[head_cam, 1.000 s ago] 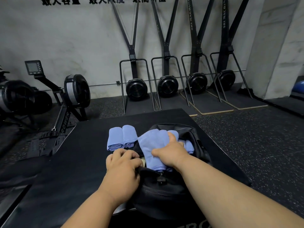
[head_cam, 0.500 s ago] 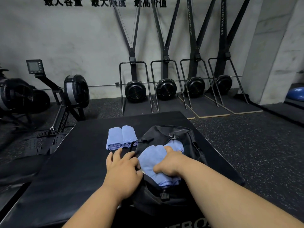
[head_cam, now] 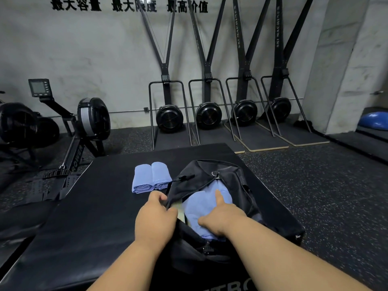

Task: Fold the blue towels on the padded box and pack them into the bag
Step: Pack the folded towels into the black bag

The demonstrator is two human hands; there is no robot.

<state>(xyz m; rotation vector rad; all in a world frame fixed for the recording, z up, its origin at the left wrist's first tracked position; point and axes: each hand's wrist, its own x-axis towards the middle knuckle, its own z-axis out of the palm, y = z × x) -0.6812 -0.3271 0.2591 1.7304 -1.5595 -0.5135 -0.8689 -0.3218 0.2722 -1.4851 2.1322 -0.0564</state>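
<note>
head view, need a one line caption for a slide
Right hand pushes a blue towel into the black bag; left hand holds its rim open.

Hands [head_cam: 156, 219] at towel-filled bag [head_cam: 237, 185]

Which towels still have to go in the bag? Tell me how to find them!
Find the big black padded box in the middle of the gym floor. On it, just left of the open black bag, lie two folded blue towels side by side. Unlike the blue towel inside the bag, no hand touches them.
</note>
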